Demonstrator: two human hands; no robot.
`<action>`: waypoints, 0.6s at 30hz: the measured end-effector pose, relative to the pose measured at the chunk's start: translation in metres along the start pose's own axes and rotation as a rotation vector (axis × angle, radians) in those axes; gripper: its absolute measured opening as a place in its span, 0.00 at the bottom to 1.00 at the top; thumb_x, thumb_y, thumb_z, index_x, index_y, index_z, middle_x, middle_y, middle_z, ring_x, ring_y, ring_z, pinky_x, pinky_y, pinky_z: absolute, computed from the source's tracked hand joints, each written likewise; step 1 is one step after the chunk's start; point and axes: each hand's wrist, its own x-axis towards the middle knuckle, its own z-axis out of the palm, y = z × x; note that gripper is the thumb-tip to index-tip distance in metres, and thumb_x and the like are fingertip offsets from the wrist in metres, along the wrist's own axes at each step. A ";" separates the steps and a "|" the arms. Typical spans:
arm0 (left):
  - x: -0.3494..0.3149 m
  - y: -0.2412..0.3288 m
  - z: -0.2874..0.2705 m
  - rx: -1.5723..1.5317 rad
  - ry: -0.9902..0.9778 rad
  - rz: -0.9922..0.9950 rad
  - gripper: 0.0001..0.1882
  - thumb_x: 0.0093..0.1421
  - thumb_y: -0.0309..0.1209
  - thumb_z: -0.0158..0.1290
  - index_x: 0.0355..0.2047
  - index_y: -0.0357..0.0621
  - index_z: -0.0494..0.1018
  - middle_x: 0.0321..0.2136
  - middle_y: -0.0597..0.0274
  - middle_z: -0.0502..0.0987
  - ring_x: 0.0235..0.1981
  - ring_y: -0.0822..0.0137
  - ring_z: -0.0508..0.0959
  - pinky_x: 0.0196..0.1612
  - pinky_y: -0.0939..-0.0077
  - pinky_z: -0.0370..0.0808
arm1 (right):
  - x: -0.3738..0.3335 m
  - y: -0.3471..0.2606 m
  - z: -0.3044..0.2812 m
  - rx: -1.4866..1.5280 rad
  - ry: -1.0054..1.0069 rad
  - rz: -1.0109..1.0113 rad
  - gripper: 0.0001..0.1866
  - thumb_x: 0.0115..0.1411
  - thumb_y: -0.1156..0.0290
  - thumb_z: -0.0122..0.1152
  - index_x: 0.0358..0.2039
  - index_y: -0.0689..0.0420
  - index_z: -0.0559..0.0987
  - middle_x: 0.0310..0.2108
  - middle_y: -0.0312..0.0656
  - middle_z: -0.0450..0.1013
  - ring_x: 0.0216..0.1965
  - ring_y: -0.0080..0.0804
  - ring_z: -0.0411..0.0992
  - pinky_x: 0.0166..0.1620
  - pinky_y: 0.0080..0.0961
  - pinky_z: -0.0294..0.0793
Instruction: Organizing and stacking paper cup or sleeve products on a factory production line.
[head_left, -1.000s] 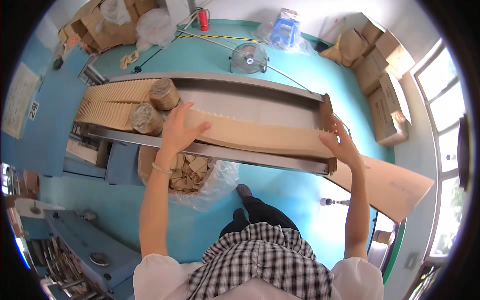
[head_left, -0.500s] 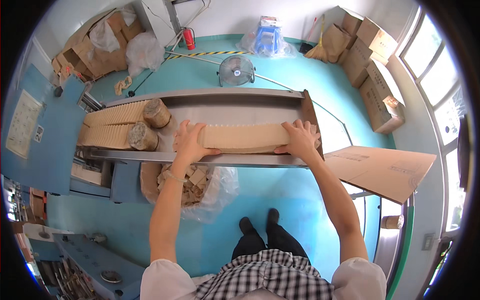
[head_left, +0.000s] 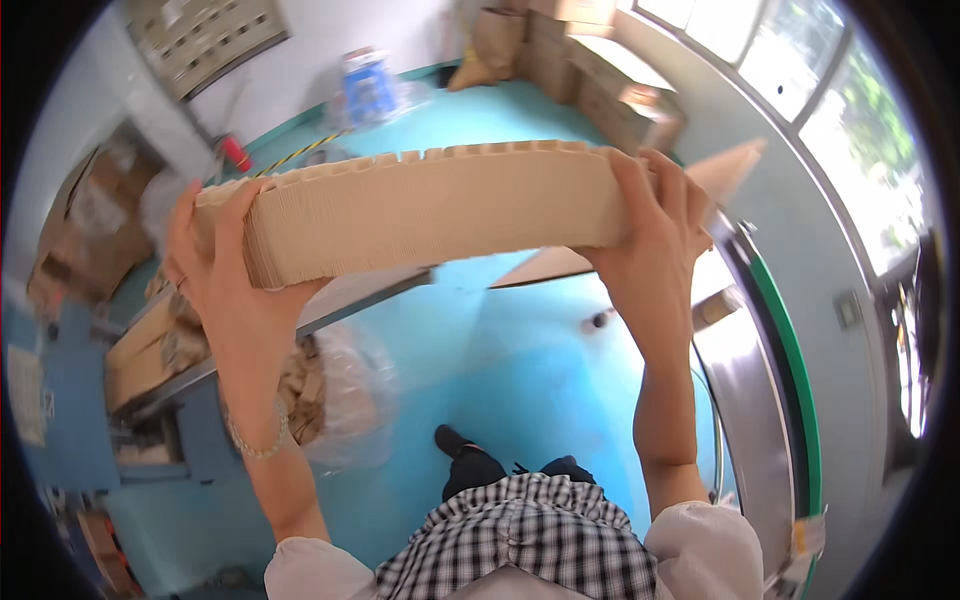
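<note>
A long, slightly arched stack of tan paper pieces (head_left: 430,210), packed edge to edge, is raised in front of me. My left hand (head_left: 232,275) is closed round its left end, fingers over the far side and thumb beneath. At the other end, my right hand (head_left: 650,235) grips in the same way. The stack hides most of the metal trough (head_left: 372,298) behind it. More tan stacks (head_left: 150,345) lie at the trough's left end, below my left hand's level.
Left of my legs stands a clear plastic bag (head_left: 350,400) with brown paper scraps (head_left: 303,390). A green-edged metal bench (head_left: 785,400) runs along the right, with a tan roll (head_left: 716,308) on it. Cardboard boxes (head_left: 625,90) stand under the windows. A cardboard flap (head_left: 733,172) sticks out beyond my right hand.
Both hands have lifted the paper stack out of the trough and brought it up closer to me. My view and body have turned right, toward the green-edged bench.
</note>
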 end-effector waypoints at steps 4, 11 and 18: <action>-0.007 0.147 0.024 -0.174 0.008 0.159 0.43 0.33 0.37 0.76 0.55 0.57 0.74 0.65 0.51 0.59 0.65 0.48 0.60 0.65 0.50 0.56 | -0.064 0.121 -0.105 -0.272 0.137 0.197 0.39 0.37 0.71 0.79 0.54 0.46 0.76 0.57 0.41 0.69 0.57 0.51 0.65 0.55 0.47 0.68; -0.106 0.431 0.110 -0.787 -0.309 0.374 0.42 0.29 0.46 0.75 0.51 0.67 0.76 0.65 0.51 0.56 0.61 0.34 0.55 0.54 0.37 0.60 | -0.232 0.294 -0.258 -0.762 0.073 0.607 0.41 0.36 0.67 0.80 0.55 0.46 0.74 0.56 0.40 0.69 0.58 0.49 0.63 0.54 0.47 0.68; -0.246 0.592 0.185 -0.728 -0.940 0.671 0.45 0.29 0.49 0.77 0.53 0.70 0.74 0.63 0.55 0.54 0.62 0.31 0.52 0.52 0.30 0.62 | -0.382 0.411 -0.305 -0.620 -0.529 1.144 0.43 0.37 0.54 0.81 0.57 0.39 0.75 0.55 0.38 0.68 0.60 0.45 0.62 0.50 0.62 0.67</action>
